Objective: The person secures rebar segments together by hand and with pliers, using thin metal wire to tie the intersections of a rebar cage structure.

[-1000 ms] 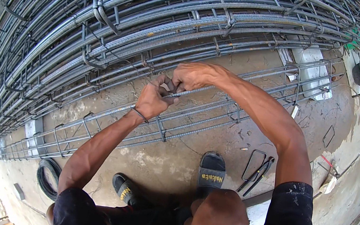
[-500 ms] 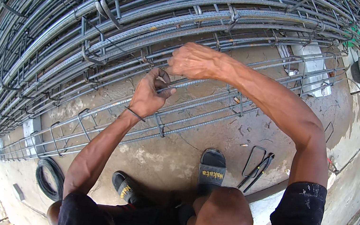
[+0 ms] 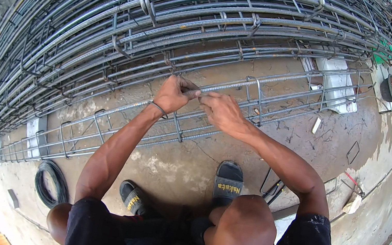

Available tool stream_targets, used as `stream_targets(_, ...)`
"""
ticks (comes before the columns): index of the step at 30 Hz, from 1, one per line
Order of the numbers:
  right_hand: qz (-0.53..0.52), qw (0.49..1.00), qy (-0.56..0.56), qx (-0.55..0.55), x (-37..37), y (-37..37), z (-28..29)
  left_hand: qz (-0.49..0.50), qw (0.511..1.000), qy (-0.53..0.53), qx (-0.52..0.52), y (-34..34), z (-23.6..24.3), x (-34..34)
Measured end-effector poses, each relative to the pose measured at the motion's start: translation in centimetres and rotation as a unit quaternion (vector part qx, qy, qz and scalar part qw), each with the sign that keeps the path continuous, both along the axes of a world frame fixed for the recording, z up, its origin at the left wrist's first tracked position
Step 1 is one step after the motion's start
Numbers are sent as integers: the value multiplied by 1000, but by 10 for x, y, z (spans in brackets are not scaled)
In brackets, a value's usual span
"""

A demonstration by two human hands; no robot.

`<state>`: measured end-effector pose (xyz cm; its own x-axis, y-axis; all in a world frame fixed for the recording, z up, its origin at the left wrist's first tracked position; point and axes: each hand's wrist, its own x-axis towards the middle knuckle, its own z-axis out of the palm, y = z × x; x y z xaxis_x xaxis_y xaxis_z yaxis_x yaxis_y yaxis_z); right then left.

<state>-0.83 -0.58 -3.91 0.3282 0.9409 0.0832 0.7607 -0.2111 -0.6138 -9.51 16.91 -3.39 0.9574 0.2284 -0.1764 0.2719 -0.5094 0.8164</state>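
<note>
A long, narrow rebar cage (image 3: 119, 111) of ribbed bars and square stirrups lies across the floor before me. My left hand (image 3: 175, 93) is at its upper bar, thumb and fingers pinched together, with a dark thin loop around the wrist. Close beside it, my right hand (image 3: 222, 112) has its fingertips drawn together, almost meeting the left thumb. Whatever lies between the fingertips is too small to make out. A stirrup (image 3: 259, 94) stands on the cage to the right of my hands.
Stacked rebar cages (image 3: 119, 20) fill the far side. Pale blocks (image 3: 337, 87) support the near cage's right end. A black wire coil (image 3: 50, 183) lies at left. Dark-handled pliers (image 3: 275, 191) are partly behind my right arm. A loose stirrup (image 3: 353, 152) lies at right.
My right hand has come down and to the right from above the left hand. The left hand has shifted slightly right, its fingers closing. My view has shifted a little.
</note>
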Motion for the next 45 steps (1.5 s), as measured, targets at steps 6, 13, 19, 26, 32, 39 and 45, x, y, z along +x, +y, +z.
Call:
stream_targets(6,-2,985,-154,73,18,3,16,31,995,-21,90,-7,9,-1)
stream_targets(13,143,905,-396,58,58,27,5,55,972,-111,201,-13,-19,1)
stream_targets(19,17,988,119,-93,47,41,21,93,950,-130,268,-17,-27,-3)
stream_targets(26,-150,975,159,38,21,49,27,128,967,-103,195,-14,-23,-2)
stream_targets(32,-24,963,-103,250,5,9,-32,-12,996,-64,54,10,-41,8)
stream_targets(39,-88,976,130,152,16,20,-16,56,997,-44,0,4,-51,0)
stream_targets(45,0,986,169,5,44,13,15,62,998,12,31,-4,-36,8)
